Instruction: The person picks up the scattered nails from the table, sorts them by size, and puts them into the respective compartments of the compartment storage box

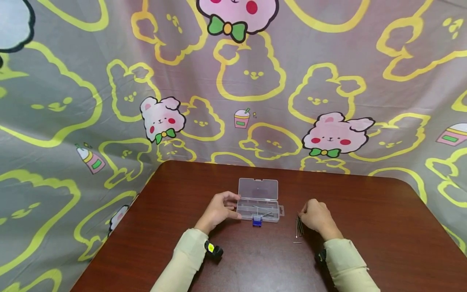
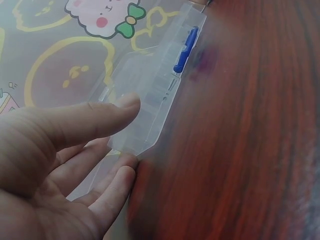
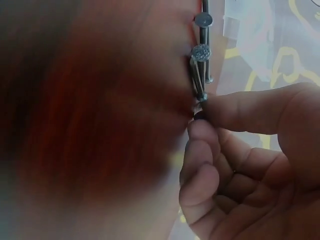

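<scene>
A clear plastic compartment box [image 1: 245, 217] lies on the table with its lid [image 1: 257, 188] raised at the back and a blue latch [image 1: 257, 222] at the front. A few nails [image 1: 268, 214] lie in its front section. My left hand [image 1: 218, 209] is at the box's left end, thumb by the front corner and fingers by the back, all fairly straight. Right of the box, my right hand [image 1: 316, 215] pinches the end of a nail between thumb and index finger; its fingertips mostly hide it. Several loose nails [image 3: 202, 52] with round flat heads lie right beside those fingertips.
The brown wooden table [image 1: 189, 178] has rounded back corners. A grey cloth with cartoon rabbits [image 1: 255, 142] hangs behind it and along the sides. One small nail [image 1: 297, 242] lies crosswise in front of the others. A hang tab [image 1: 281, 210] sticks out from the box's right end.
</scene>
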Available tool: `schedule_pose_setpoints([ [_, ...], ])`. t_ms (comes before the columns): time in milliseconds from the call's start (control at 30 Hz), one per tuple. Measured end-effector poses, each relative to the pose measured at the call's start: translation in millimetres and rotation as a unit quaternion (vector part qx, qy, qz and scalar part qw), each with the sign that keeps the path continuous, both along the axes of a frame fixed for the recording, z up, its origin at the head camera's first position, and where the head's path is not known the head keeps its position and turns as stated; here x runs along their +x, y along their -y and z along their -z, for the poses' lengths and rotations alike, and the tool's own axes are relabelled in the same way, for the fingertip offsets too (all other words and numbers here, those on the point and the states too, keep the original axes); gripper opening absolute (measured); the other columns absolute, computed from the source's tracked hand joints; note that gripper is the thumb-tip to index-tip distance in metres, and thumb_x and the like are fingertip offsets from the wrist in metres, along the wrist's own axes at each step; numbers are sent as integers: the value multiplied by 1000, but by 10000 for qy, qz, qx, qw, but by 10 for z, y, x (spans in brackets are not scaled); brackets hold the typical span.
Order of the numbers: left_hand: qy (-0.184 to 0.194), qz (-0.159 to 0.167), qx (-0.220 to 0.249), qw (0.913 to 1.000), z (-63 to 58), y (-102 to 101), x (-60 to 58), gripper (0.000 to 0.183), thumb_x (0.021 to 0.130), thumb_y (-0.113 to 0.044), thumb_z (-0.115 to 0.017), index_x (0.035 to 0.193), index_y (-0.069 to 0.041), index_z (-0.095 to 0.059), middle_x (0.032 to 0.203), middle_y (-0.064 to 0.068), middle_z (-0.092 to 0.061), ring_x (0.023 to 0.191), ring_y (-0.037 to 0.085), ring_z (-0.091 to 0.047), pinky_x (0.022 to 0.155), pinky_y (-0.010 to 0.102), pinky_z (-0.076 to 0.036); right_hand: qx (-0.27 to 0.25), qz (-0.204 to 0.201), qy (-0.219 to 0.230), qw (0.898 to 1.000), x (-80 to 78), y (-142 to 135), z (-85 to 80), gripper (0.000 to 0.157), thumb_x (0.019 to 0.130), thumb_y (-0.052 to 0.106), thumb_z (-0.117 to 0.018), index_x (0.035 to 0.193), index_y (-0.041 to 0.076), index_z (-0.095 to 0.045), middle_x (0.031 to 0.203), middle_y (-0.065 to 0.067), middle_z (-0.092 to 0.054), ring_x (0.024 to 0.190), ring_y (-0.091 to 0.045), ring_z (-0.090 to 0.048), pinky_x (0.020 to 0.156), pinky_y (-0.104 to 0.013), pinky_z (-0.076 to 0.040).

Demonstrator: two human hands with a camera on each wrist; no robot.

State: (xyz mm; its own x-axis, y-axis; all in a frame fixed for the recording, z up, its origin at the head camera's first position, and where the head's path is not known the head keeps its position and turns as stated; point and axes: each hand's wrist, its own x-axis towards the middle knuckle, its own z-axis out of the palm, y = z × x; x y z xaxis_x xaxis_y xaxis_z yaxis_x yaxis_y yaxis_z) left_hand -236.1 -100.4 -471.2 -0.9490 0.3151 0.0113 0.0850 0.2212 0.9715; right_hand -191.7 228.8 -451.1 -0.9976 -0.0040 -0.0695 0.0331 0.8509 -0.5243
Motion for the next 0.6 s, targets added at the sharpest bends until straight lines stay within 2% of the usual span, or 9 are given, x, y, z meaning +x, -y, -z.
schedule_pose_setpoints([
  [67, -1, 18, 27, 10000, -10, -3, 6, 56, 65, 11, -89, 116, 3, -67, 123, 16, -66, 102, 32, -65, 88, 40, -56, 90, -37, 159, 9998, -12, 14, 0, 37, 88, 2, -58, 54, 14, -46, 53, 4, -36, 49, -13, -33, 49, -30, -33],
  [133, -20, 35, 52, 10000, -10, -6, 6, 56, 65, 12, -89, 116, 4, -67, 123, 17, -66, 102, 33, -65, 87, 40, -56, 209, -157, 245, 9994, -24, 27, -12, 34, 87, 1, -54, 57, 13, -41, 54, 2, -33, 50, -15, -32, 50, -31, -34],
  [300, 8, 33, 82, 10000, 9, -8, 12, 56, 66, 12, -88, 117, 4, -67, 123, 18, -66, 102, 33, -65, 83, 38, -57, 362, -390, 423, 9977, -17, 48, -30, 27, 94, 5, -54, 68, 7, -48, 61, -6, -45, 53, -20, -44, 53, -35, -41],
  [333, 23, 33, 86, 10000, 9, -10, 17, 56, 66, 12, -88, 117, 4, -67, 123, 18, -66, 102, 33, -65, 82, 37, -58, 307, -358, 437, 9979, -11, 49, -23, 29, 96, 6, -55, 68, 8, -48, 59, -5, -45, 51, -19, -43, 52, -34, -41],
  [433, 63, 29, 87, 9999, 20, -6, 17, 56, 66, 12, -88, 117, 4, -67, 122, 18, -66, 102, 34, -65, 82, 37, -58, 104, -252, 187, 9995, 11, 37, -29, 27, 97, 5, -57, 71, 6, -50, 61, -5, -46, 51, -18, -44, 51, -33, -41],
  [533, 48, 18, 72, 10000, 6, -1, 16, 55, 66, 11, -88, 117, 3, -67, 123, 18, -65, 103, 35, -65, 84, 39, -57, -89, -190, -178, 9996, 17, 21, -63, 18, 94, 2, -57, 76, 4, -54, 67, -5, -51, 56, -18, -47, 53, -33, -43],
  [600, 48, 20, 75, 10000, 2, 3, 13, 55, 67, 11, -88, 117, 3, -67, 124, 18, -65, 104, 36, -64, 86, 41, -57, -227, -165, -358, 9990, 19, 14, -111, 7, 93, 1, -57, 87, 0, -59, 76, -7, -57, 62, -20, -51, 55, -35, -44],
])
